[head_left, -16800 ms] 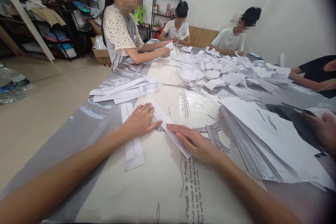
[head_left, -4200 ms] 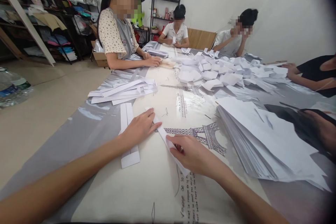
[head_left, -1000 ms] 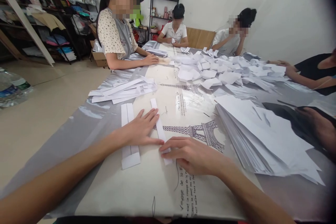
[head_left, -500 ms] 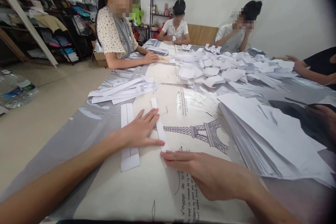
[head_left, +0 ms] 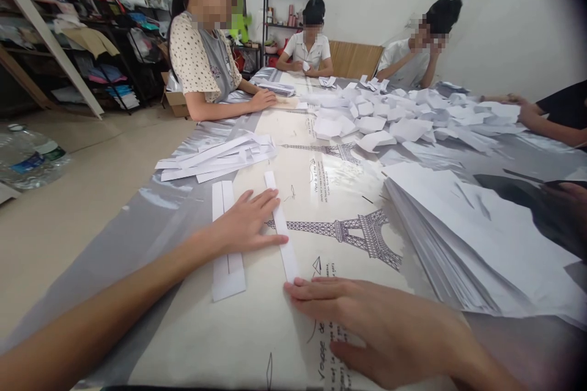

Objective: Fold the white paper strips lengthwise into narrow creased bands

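Observation:
A narrow folded paper strip (head_left: 285, 255) lies lengthwise before me on the printed tablecloth (head_left: 192, 342). My left hand (head_left: 250, 220) rests flat with fingers spread, its fingertips and thumb touching the strip's middle. At the strip's near end, the fingertips of my right hand (head_left: 367, 317) press down; its fingers are stretched out and the thumb is apart. To the left is a wider folded paper piece (head_left: 228, 287) with a lengthwise seam, partly covered by my left hand and wrist.
Several folded strips (head_left: 215, 159) lie ahead on the left. A thick stack of white sheets (head_left: 477, 238) is on the right. A large heap of folded papers (head_left: 403, 116) covers the far right. Several people sit around the table; plastic bottles (head_left: 32, 159) stand on the floor.
My right hand has slid toward me along the strip to its near end, and its thumb has come apart from the fingers. My left hand stays in place.

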### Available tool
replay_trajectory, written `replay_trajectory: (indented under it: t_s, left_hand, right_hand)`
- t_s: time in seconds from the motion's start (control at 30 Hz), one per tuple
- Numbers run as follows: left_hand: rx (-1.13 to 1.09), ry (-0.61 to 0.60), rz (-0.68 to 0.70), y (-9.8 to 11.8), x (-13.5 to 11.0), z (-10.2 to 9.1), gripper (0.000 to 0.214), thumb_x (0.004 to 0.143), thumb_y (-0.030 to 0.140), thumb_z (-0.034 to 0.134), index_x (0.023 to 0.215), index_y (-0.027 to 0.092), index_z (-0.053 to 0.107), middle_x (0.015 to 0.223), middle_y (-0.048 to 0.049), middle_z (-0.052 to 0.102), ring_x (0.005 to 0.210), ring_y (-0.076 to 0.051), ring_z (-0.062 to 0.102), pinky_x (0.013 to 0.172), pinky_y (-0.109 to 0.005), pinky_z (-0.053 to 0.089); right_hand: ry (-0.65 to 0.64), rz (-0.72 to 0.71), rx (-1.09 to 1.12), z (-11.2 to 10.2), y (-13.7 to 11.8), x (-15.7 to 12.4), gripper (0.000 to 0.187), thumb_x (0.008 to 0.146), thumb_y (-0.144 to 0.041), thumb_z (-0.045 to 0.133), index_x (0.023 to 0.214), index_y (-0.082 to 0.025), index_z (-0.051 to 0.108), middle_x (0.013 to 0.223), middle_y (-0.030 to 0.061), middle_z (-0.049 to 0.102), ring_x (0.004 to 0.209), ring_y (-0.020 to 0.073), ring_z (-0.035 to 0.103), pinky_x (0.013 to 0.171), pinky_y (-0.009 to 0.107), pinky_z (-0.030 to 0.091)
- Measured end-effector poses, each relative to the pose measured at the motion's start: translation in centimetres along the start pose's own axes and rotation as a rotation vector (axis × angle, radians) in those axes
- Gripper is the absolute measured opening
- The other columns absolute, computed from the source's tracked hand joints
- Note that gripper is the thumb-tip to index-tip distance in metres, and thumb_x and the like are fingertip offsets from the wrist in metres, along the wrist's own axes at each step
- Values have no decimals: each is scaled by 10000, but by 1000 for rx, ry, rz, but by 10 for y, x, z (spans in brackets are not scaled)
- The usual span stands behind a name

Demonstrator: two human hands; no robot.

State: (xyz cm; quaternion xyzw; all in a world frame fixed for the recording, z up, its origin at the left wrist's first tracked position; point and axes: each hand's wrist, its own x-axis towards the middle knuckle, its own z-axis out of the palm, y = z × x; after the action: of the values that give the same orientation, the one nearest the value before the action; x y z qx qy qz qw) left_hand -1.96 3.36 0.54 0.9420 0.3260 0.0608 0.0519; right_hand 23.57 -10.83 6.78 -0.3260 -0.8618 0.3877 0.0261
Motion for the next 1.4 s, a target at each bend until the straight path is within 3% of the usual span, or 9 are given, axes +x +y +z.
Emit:
replay_trajectory:
  t_s: [0.17,0.43,0.57,0.8,1.0,1.17,1.23,1.3,1.4]
  left_hand:
    - [-22,38,-29,-6,4,3,774,961,785,370,1470,205,420,1587,-131,436,1444,-321,419,1210,-504,229]
    - [-77,21,-49,-31,15,3,716,999,749,314,1509,254,400,1630,-80,386,1510,-282,330,1240,-487,162]
    - [-66,15,-98,-41,20,4,824,964,797,319,1584,256,308,1672,-83,301,1528,-298,297,1257,-491,119]
    - [-69,-42,-165,-43,21,9,1040,895,880,312,1651,187,141,1705,-104,136,1582,-352,66,1271,-518,54]
    - [-89,-58,-195,-41,20,6,1069,877,892,333,1651,180,139,1707,-125,103,1572,-405,16,1250,-571,97]
    - [-100,-50,-210,-41,20,7,1073,869,892,356,1648,178,169,1708,-129,86,1563,-434,0,1242,-584,101]
    - [-94,-56,-212,-41,20,7,1071,877,887,340,1648,164,166,1708,-133,76,1564,-429,-7,1247,-574,82]
    - [-84,-61,-207,-39,19,6,1067,888,880,320,1648,150,157,1708,-138,66,1569,-413,-12,1251,-561,68]
    - [-65,-69,-209,-34,18,6,1070,902,868,296,1647,117,138,1708,-145,50,1575,-385,-33,1254,-560,52]
  right_hand:
    - [-8,1,80,-7,4,2,646,853,-90,687,1470,-241,568,1534,52,543,1451,212,466,1216,323,368]
    - [-43,8,123,-14,4,6,626,865,-113,684,1466,-250,575,1531,45,546,1438,223,485,1182,327,402]
    - [-46,-13,127,-15,8,7,602,876,-135,683,1460,-240,582,1510,47,570,1432,224,493,1180,328,395]
    - [-63,25,116,-16,15,8,585,860,-194,723,1431,-249,612,1510,47,567,1397,237,533,1180,364,393]
    - [-31,1,139,-20,20,8,539,880,-204,731,1397,-318,635,1467,11,611,1333,226,593,1158,406,430]
    - [-41,-27,202,-28,23,11,474,907,-209,711,1366,-316,659,1436,19,638,1298,222,624,1135,419,450]
    - [4,-44,198,-26,23,18,379,943,-205,662,1308,-300,699,1361,18,695,1226,204,667,1079,392,496]
    - [147,-43,146,-17,26,29,256,992,-224,592,1186,-273,752,1215,16,758,1101,185,707,999,366,535]
    - [555,101,-22,1,32,50,210,1019,-258,539,1054,-223,744,1065,45,727,926,187,685,863,366,559]
